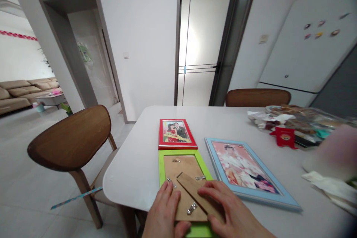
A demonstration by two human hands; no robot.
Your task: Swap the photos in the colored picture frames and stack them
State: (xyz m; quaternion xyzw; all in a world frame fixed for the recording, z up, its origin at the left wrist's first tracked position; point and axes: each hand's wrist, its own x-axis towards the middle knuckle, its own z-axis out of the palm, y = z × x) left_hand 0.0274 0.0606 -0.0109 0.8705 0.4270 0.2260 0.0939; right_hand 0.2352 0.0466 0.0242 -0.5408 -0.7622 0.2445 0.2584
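A green picture frame (162,163) lies face down on the white table, its brown backing board (182,161) turned up. Small metal clips (200,177) sit round the edges of the board, and a silver hanger (192,208) is fixed lower down. My left hand (163,208) grips the frame's left side, fingertips by a clip and thumb near the lower edge. With bent fingers, my right hand (228,208) holds the brown stand flap (192,189), which lies slantwise over the backing. My right palm hides the flap's lower end.
Beyond the green frame lies a red picture frame (178,145); to the right is a larger light-blue one (253,150). Plastic bags (304,115), a red packet (285,137) and tissue (331,186) crowd the table's (131,171) right side. Wooden chairs (72,137) stand left and behind.
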